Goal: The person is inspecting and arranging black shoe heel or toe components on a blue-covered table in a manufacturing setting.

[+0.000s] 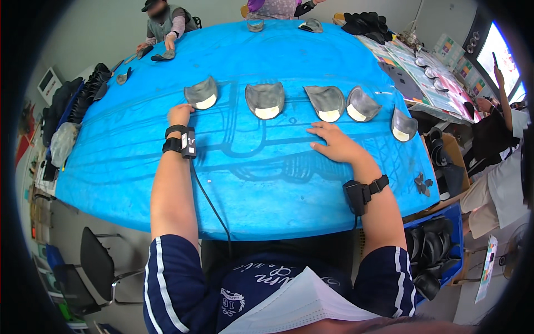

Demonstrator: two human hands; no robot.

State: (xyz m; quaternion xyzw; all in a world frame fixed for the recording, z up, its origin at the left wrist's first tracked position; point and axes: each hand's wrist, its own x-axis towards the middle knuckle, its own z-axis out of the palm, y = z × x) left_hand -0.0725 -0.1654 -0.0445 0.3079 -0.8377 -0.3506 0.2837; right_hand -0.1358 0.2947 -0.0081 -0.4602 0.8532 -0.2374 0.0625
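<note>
My left hand (181, 115) is at the lower left edge of a curved dark grey pad (200, 92) with a pale label. Its fingers are drawn together and seem to pinch that edge, though the fingertips are partly hidden. My right hand (335, 143) rests on the blue table cover with fingers stretched out, holding nothing. Just beyond its fingertips lies another such pad (325, 102). More of these pads stand in the same row: one in the middle (265, 99), one right of my right hand's fingers (362, 104), and one farther right (404, 124).
Across the blue-covered table (250, 206), a person (167, 28) handles a dark pad (163, 56). Small dark scraps (423, 183) lie near the right edge. A blue crate (436, 245) of black pieces stands below right; a chair (97, 261) is at left. A cable runs from my left wrist.
</note>
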